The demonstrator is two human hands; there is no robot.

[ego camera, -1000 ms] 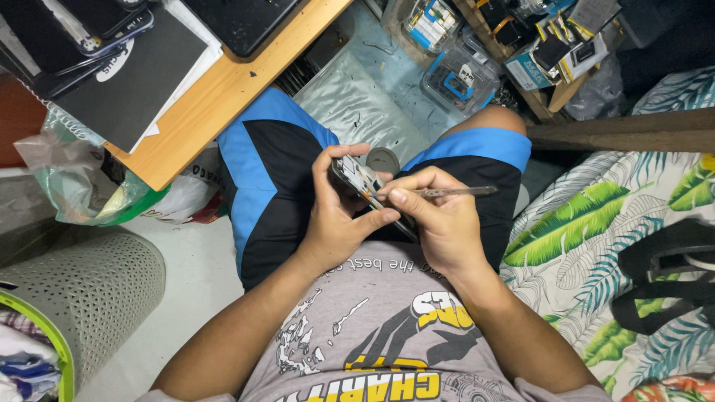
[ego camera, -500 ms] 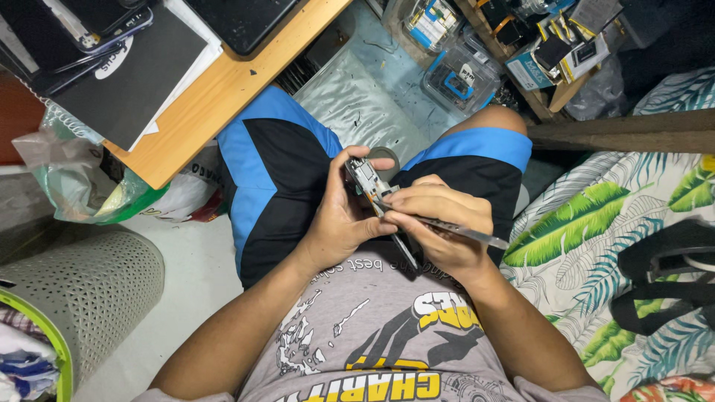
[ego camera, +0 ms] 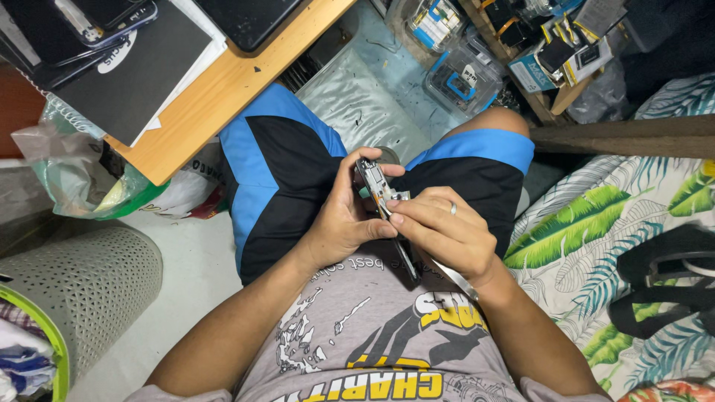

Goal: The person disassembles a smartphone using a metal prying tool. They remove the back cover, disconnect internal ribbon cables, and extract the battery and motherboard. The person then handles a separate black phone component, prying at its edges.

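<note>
I sit with my lap below me, in blue and black shorts (ego camera: 283,164). My left hand (ego camera: 342,219) grips a small opened electronic device (ego camera: 372,182), turned edge-on toward me. My right hand (ego camera: 443,234) pinches a thin metal tool (ego camera: 456,279) whose handle runs back under the palm toward my wrist; its fingertips press against the device's lower edge. A ring sits on one right finger. The tool's tip is hidden between my fingers.
A wooden desk corner (ego camera: 216,97) with dark flat devices lies upper left. Clear plastic boxes of parts (ego camera: 454,71) stand on the floor ahead. A leaf-patterned bedsheet (ego camera: 596,238) with a black strap is on the right, a perforated grey bin (ego camera: 74,290) on the left.
The device has turned from flat to edge-on in my left hand. My right hand swung the tool from pointing right to lying back toward my wrist, closing in on the device.
</note>
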